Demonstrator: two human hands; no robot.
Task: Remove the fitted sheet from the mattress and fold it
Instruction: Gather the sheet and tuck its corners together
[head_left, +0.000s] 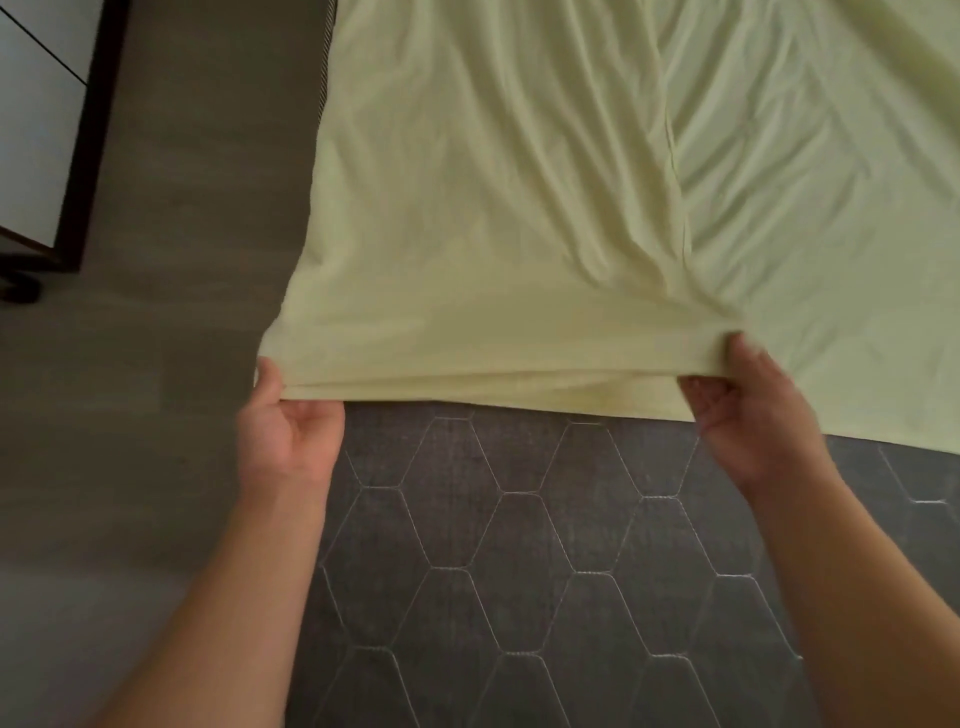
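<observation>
Fitted sheet (519, 208), one pale yellow-green piece, lies spread and wrinkled over the upper part of the frame, covering the far portion of one dark grey mattress (545, 545) quilted in hexagons. Its near edge is folded into layers across the frame's middle. Two bare hands hold that edge: the left hand (285, 421) grips the sheet's corner at centre left, fingers curled under the fabric; the right hand (748, 415) pinches the edge at centre right. Grey floor (156, 364) fills the left; one dark-framed cabinet (57, 130) stands upper left.
</observation>
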